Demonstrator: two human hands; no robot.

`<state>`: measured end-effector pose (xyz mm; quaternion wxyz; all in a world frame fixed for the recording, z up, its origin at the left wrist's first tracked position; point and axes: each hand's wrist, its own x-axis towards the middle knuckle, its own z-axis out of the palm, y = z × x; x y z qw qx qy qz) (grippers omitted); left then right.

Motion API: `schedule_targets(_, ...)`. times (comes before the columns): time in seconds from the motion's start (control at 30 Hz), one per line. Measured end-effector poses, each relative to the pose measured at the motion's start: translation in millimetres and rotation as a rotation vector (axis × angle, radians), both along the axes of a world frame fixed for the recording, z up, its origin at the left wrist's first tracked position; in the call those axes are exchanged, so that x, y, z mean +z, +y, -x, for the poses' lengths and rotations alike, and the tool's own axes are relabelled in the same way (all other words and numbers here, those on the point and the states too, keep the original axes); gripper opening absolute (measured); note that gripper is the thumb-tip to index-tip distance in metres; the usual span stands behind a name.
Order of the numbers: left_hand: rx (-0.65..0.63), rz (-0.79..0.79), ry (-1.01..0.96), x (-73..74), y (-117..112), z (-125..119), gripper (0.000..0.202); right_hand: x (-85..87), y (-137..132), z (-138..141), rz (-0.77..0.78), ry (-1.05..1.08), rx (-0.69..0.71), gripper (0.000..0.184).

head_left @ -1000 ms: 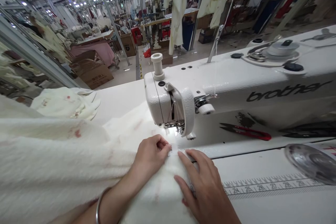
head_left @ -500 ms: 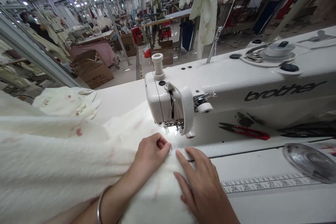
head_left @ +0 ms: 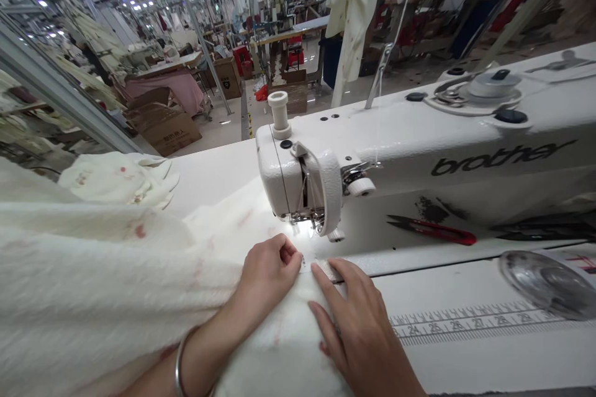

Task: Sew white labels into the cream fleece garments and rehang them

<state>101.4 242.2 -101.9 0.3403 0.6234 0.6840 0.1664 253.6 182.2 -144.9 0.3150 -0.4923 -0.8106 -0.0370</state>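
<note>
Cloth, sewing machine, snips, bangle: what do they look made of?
Cloth: soft matte textile, possibly fleece or brushed knit; fuzzy surface, rounded folds.
Sewing machine: body likely painted metal, glossy white; pebbled texture with highlights.
Snips: dark blades, probably steel; red handle could be plastic or coated metal, can't tell.
Bangle: apparently polished metal; silvery, bright reflections.

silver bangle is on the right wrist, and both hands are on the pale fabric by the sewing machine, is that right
Wrong wrist: in the head view, the silver bangle is on the wrist of the left hand, not the right hand. Both hands are on the pale fabric by the sewing machine.
</note>
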Motion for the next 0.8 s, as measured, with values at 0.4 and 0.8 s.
schedule_targets(0.4, -0.284, -0.377, 0.179, 25.3, -18.0, 13.5, 0.021, 1.7, -0.4, 1.1, -0.047, 0.016, -0.004, 0.031)
schedule_targets(0.8, -0.859, -0.618, 0.478, -0.6, -38.7, 36.1, 0.041, 1.3, -1.4, 1.3, -0.058, 0.030, -0.004, 0.030)
